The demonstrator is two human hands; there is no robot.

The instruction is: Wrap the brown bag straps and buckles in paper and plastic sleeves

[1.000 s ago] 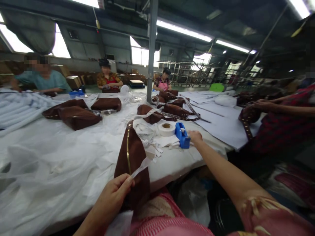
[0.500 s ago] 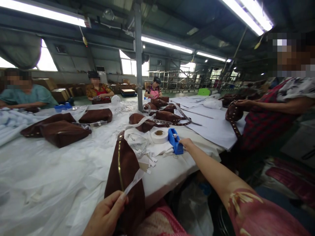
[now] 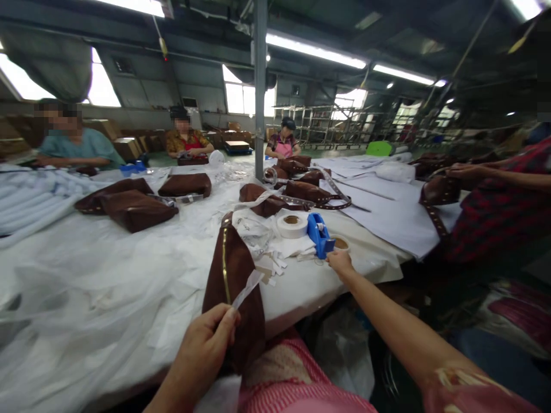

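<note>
In the head view my left hand (image 3: 210, 338) is closed, pinching a translucent white strip (image 3: 248, 288) between thumb and fingers. Behind it a brown leather bag (image 3: 241, 269) with a gold zipper leans at the table's front edge, against my lap. My right hand (image 3: 341, 265) reaches out with fingers closed at the near end of a blue tape dispenser (image 3: 317, 232). What those fingers hold, if anything, is too small to make out. Beside the dispenser lies a white tape roll (image 3: 291, 228); another roll (image 3: 341, 244) shows just behind my right hand.
Paper scraps (image 3: 279, 263) lie near the brown bag. More brown bags (image 3: 140, 209) rest at left and around the grey post (image 3: 260, 92). A co-worker's hands (image 3: 462, 172) hold a bag at right; several people sit across the plastic-covered table (image 3: 129, 287).
The view has turned slightly left and down. My right hand has moved from the dispenser's side to its near end, uncovering a roll behind. My left hand keeps the strip.
</note>
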